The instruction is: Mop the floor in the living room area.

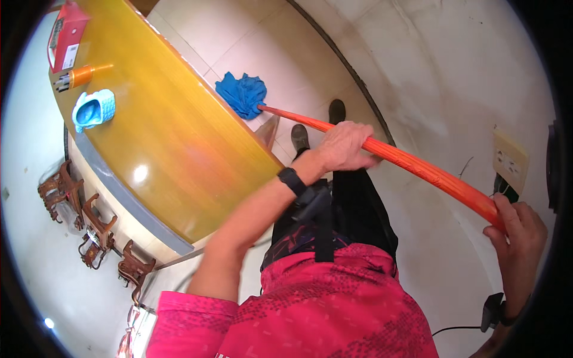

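Note:
An orange-red mop handle runs slantwise from the floor up to the right. My left hand is closed around its middle, with a dark band on the wrist. Near the handle's top end, my right hand grips it with the thumb and fingers. At the lower end, a bunched blue cloth mop head lies on the tiled floor, close by the wooden table's edge. My shoes stand on the tiles to the right of the cloth.
A glossy wooden table fills the left side, holding a light blue container, an orange pen cup and a red box. Carved wooden chairs stand beyond it. At right, the wall bears a socket plate.

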{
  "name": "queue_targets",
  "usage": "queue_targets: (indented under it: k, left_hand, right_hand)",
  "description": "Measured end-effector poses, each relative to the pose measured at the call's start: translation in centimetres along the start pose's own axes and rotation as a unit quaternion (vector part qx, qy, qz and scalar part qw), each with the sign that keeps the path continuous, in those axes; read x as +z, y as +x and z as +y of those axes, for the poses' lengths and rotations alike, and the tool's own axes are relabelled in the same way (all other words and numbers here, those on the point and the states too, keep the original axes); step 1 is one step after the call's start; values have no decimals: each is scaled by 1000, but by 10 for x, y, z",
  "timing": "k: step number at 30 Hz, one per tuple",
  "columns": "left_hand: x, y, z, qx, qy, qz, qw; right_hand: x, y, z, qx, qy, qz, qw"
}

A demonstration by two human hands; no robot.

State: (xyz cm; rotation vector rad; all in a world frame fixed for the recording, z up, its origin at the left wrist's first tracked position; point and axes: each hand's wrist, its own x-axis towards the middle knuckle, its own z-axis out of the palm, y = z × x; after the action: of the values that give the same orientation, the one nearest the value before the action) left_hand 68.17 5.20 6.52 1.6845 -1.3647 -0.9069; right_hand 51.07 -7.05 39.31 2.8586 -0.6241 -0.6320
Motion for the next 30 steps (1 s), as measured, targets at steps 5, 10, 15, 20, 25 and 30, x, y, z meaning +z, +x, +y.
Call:
queue_targets:
  k: [5,10,15,20,25,30]
  left_hand:
    - [4,-7,28,-25,18,101,994]
    - [29,-3,-21,-69,22,163,984]
    - [10,34,-71,-131,10,162,978]
    - [31,48,-74,-193,49,134,971]
    - [-8,51,-40,-125,140,96,978]
    - [-126,46,-149,-112,429,225,867]
  right_hand:
    - [-41,5,3,45,14,-158,986]
    - [17,56,12,-13,72,-111,991]
    - [34,133,0,-46,82,-22,995]
    - [105,168,39,-23,145,-58,987]
    - [211,193,97,8,200,-123,972]
    - [317,195,119,21,293,-426,856]
